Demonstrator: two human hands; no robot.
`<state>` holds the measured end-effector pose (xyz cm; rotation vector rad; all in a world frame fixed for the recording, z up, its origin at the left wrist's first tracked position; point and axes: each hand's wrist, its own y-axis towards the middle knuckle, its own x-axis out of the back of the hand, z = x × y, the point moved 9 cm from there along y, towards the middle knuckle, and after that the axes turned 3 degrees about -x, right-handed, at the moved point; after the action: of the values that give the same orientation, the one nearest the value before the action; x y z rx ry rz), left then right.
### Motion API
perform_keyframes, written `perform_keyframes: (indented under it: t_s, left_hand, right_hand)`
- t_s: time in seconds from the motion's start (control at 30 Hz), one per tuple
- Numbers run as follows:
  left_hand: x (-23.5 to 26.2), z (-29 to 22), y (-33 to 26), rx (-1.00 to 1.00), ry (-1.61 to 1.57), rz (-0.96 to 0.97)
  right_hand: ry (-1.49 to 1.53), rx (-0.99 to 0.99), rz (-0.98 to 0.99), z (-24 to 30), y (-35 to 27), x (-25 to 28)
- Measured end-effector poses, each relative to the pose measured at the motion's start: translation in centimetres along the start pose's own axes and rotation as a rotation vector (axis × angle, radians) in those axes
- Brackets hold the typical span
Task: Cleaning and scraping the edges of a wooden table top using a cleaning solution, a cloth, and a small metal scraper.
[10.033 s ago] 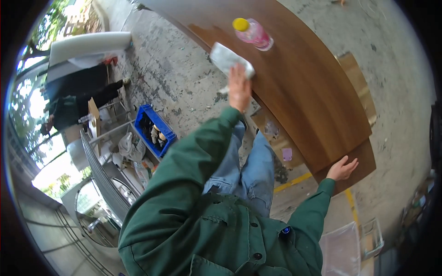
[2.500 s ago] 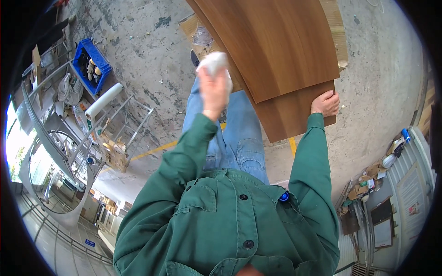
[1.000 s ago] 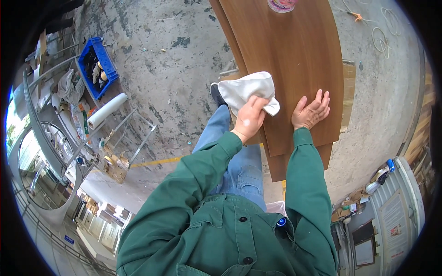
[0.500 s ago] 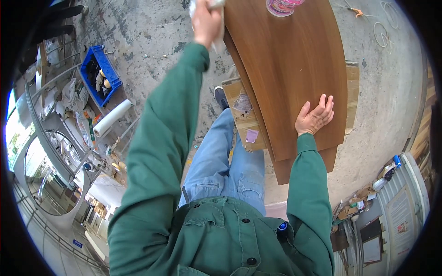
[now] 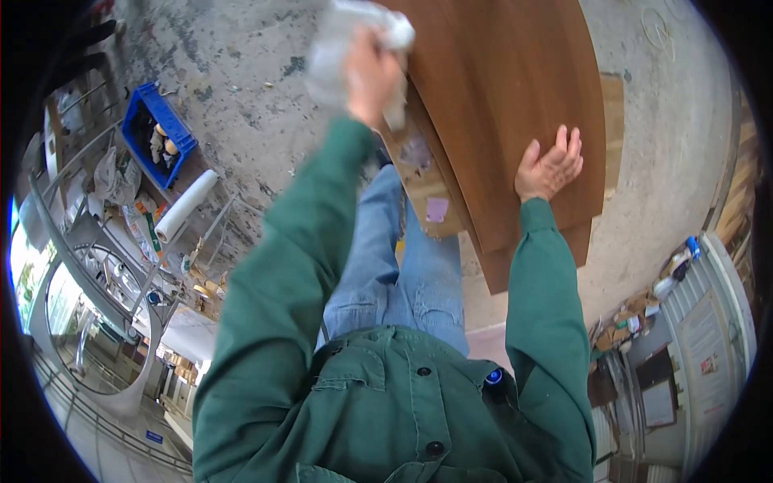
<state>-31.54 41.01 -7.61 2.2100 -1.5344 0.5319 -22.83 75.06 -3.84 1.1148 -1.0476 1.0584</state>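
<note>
A white cloth, smeared by motion, is gripped in my left hand at the left edge of a stack of curved brown wooden panels. Part of the cloth hangs out to the left, over the floor, and a bunched end sticks up beside the panel. On the right part of the top panel rests my right hand, its fingers stretched and the thumb apart, holding nothing. The stack lies on cardboard, which shows at both sides and bears a small purple piece of paper.
Left on the stained concrete floor stands a blue crate with objects inside. Near it lie a white roll and a metal frame with a round opening. Scraps and boxes line the right side, and a thin cord loop lies far right.
My left hand with the cloth has come nearer and slightly right. My right hand has shifted a little on the panel. The view has tilted, and the pink container has left it.
</note>
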Motion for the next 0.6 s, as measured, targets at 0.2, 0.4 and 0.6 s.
perform_keyframes:
  t_s: [0.2,0.4,0.6]
  left_hand:
    - [-0.8,-0.4,-1.0,0.060,-0.244,0.102]
    - [-6.0,-8.7,-26.3,-0.117,-0.044,0.545]
    - [-8.3,-11.4,-44.7,0.066,-0.148,0.925]
  right_hand:
    - [-0.009,0.003,-0.014,-0.8,-0.2,-0.8]
    - [0.000,0.013,-0.018,-1.6,-0.4,-0.9]
    - [0.043,0.047,-0.050,-0.1,-0.8,-1.3]
